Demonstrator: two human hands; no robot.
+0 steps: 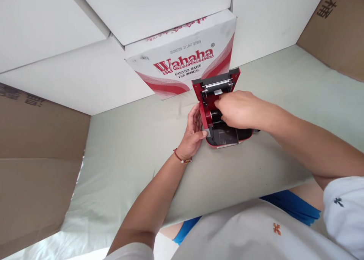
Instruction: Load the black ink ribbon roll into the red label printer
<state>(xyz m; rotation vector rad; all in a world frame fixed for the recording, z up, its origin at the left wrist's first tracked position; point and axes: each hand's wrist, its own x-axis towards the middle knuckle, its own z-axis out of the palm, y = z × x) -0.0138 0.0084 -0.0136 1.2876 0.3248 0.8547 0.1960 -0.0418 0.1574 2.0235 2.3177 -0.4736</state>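
A small red label printer [221, 137] stands on the pale cloth-covered table [127, 146] with its lid [216, 82] swung up, showing a black roller and dark inside. My left hand [193, 133] presses against the printer's left side, fingers flat on it and thumb at a grey latch. My right hand [240, 109] reaches over the open compartment with its fingers curled down inside; what they hold, if anything, is hidden.
A white Wahaha water carton [182, 53] stands just behind the printer against white boards. Brown cardboard boxes stand at the left [36, 157] and far right [338, 28]. The table's near edge runs along my lap.
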